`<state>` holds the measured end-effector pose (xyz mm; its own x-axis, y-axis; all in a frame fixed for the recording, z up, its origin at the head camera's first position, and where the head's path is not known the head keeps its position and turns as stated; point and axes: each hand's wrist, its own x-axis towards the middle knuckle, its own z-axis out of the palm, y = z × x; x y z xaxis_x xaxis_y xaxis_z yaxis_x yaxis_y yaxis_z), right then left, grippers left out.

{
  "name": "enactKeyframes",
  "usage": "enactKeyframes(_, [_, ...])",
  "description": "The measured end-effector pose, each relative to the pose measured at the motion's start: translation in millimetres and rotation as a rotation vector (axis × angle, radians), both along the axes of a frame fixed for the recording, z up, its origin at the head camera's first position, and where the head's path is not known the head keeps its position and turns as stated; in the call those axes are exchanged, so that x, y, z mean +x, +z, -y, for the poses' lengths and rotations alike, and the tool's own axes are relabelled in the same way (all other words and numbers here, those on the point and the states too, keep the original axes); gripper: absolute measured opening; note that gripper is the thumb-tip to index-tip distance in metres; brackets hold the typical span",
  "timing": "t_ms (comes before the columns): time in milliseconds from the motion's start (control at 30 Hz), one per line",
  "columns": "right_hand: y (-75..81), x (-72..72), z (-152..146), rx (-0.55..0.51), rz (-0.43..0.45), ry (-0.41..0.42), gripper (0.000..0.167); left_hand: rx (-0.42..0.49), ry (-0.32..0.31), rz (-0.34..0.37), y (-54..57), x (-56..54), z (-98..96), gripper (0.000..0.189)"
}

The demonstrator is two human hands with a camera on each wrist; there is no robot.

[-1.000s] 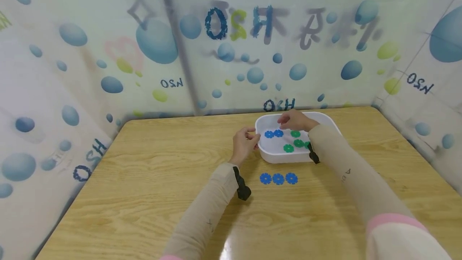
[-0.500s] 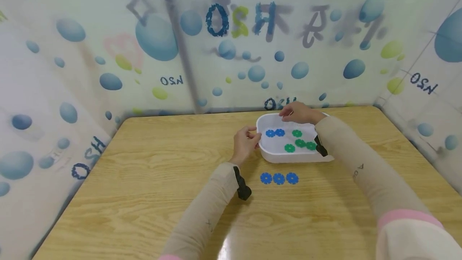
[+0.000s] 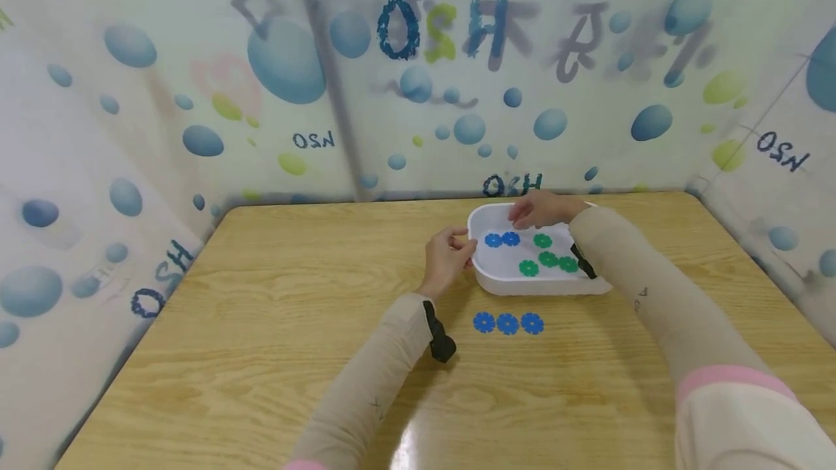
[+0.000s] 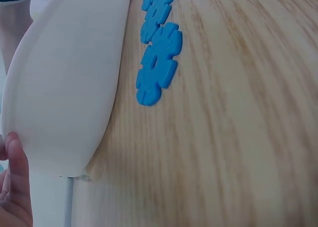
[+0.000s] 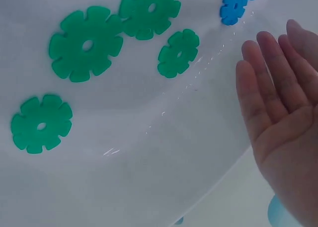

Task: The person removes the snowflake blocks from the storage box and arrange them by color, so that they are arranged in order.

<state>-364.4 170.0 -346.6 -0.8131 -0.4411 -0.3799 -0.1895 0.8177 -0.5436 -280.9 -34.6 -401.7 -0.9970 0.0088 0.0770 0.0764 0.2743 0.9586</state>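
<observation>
In the head view, a white plastic tray (image 3: 522,286) stands toward the back right of the table. My left hand (image 3: 446,261) holds its left end, fingertips (image 4: 18,155) at the rim in the left wrist view. Over the tray's back part is my right hand (image 3: 541,209), its fingers fairly straight and empty in the right wrist view. Inside lie several green snowflake discs (image 5: 74,52) with notched edges, plus two blue snowflake discs (image 3: 511,238) side by side at the left. Three more blue discs (image 3: 484,323) form a row on the wood in front.
The wooden table (image 3: 274,296) reaches back to a wall covering (image 3: 405,136) printed with blue and green bubbles. Black straps with small devices sit on both wrists, the left device (image 3: 443,348) above the tabletop.
My right hand has shifted a little right and back over the tray, rising and then lowering slightly, so one green disc shows more fully. My left hand stays at the tray's end.
</observation>
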Motion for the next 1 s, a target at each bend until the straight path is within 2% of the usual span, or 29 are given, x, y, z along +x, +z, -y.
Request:
enactKeyframes(200, [-1.0, -0.2, 2.6, -0.001, 0.044, 0.048, 0.036, 0.011, 0.006, -0.021, 2.5, 1.2, -1.3, 0.029])
enactKeyframes(367, [-3.6, 0.1, 6.9, 0.019, 0.068, 0.042, 0.039, 0.035, 0.008, -0.051, 2.6, 2.5, -1.1, 0.029])
enactKeyframes(633, [-17.5, -1.0, 8.2, 0.001, -0.012, 0.157, 0.035, 0.001, 0.001, -0.045, 0.1, 4.4, 0.2, 0.03])
enactKeyframes(833, [-18.7, 0.2, -0.4, 0.006, 0.008, 0.097, 0.038, -0.004, 0.014, -0.058, -0.4, 6.1, -0.7, 0.029])
enactKeyframes(1000, [-20.0, 0.5, -1.0, 0.006, 0.022, 0.08, 0.038, -0.007, 0.025, -0.065, 0.6, 5.9, -1.8, 0.029])
